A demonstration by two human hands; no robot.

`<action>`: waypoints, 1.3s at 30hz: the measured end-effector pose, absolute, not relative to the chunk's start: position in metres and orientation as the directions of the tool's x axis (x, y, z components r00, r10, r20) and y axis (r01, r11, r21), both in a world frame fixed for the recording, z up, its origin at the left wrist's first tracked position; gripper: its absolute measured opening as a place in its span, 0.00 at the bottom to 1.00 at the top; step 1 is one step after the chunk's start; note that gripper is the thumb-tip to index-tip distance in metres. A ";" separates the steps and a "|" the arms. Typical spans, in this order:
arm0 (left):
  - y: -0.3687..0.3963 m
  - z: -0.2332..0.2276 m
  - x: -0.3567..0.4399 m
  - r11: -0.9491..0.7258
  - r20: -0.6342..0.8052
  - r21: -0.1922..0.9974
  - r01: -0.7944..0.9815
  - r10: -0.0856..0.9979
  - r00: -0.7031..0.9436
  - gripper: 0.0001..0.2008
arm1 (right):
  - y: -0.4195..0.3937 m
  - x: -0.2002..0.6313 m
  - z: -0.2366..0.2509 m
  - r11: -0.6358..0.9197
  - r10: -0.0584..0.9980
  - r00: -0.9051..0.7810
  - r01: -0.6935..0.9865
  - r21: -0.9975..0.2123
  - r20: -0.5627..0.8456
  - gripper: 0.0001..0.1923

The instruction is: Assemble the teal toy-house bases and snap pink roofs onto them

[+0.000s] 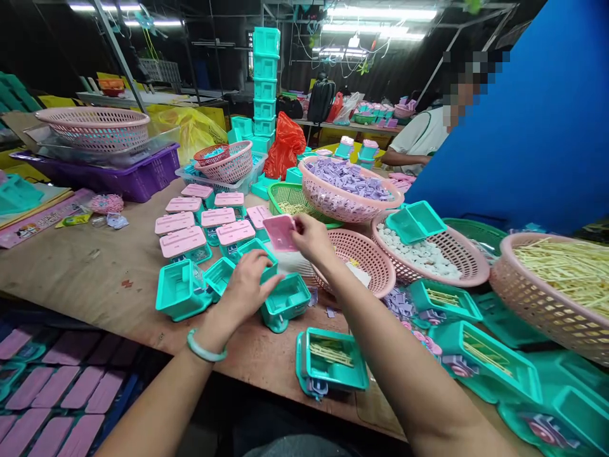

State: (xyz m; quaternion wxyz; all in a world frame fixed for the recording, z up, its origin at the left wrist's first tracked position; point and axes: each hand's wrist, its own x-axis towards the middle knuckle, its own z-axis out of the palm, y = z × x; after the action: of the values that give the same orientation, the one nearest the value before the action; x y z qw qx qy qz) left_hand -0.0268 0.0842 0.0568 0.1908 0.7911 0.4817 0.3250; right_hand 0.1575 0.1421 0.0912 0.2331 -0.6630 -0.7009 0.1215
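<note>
My right hand (311,238) pinches a flat pink plastic lid (280,232) and holds it above the table. My left hand (247,287), with a pale green bangle on the wrist, rests on a teal plastic box (259,257). Another open teal box (285,301) stands just right of that hand, and a third teal box (181,291) sits to its left. Behind them several teal boxes with pink lids fitted (183,243) stand in rows on the wooden table (76,273).
Pink baskets hold purple parts (349,184), white pieces (423,254) and yellow sticks (561,273). A teal tray with yellow sticks (330,365) lies near the front edge. A purple crate (128,178) is at the left. Another person (423,136) sits across the table. Pink lids (47,393) fill a bin below left.
</note>
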 end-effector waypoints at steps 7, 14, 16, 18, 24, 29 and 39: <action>0.056 0.087 0.003 0.390 -0.200 0.798 -0.460 0.891 0.408 0.15 | 0.046 0.200 0.063 0.523 0.853 -0.115 0.175 -0.834 0.510 0.06; 0.030 0.084 0.041 0.318 -0.227 0.816 -0.483 0.944 0.238 0.13 | -0.016 0.244 0.075 0.343 0.934 -0.013 0.308 -0.888 0.356 0.11; 0.023 0.088 0.049 0.332 -0.224 0.820 -0.466 0.936 0.273 0.11 | -0.032 0.244 0.083 0.346 0.938 -0.145 0.438 -0.830 0.314 0.16; 0.015 0.091 0.054 0.358 -0.222 0.820 -0.448 0.919 0.327 0.10 | -0.043 0.242 0.087 0.355 0.935 -0.202 0.559 -0.750 0.292 0.16; -0.002 0.063 0.039 0.092 -0.037 0.979 -0.184 0.958 0.283 0.15 | -0.064 0.259 0.068 0.383 0.924 -0.234 0.585 -0.715 0.304 0.16; -0.024 0.000 0.025 0.117 -0.069 0.975 -0.190 0.968 0.243 0.19 | -0.082 0.260 0.036 0.479 0.874 -0.377 0.567 -0.670 0.307 0.23; -0.047 -0.028 0.033 0.081 -0.005 0.974 -0.213 0.941 0.339 0.26 | -0.097 0.248 0.007 0.578 0.816 -0.525 0.754 -0.313 0.241 0.39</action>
State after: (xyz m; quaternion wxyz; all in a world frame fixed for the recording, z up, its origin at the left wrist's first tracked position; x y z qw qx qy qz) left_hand 0.0328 -0.0470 -0.0284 0.6418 0.5073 0.3589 0.4494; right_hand 0.2483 -0.0967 0.0073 0.1830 -0.4515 -0.8691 0.0851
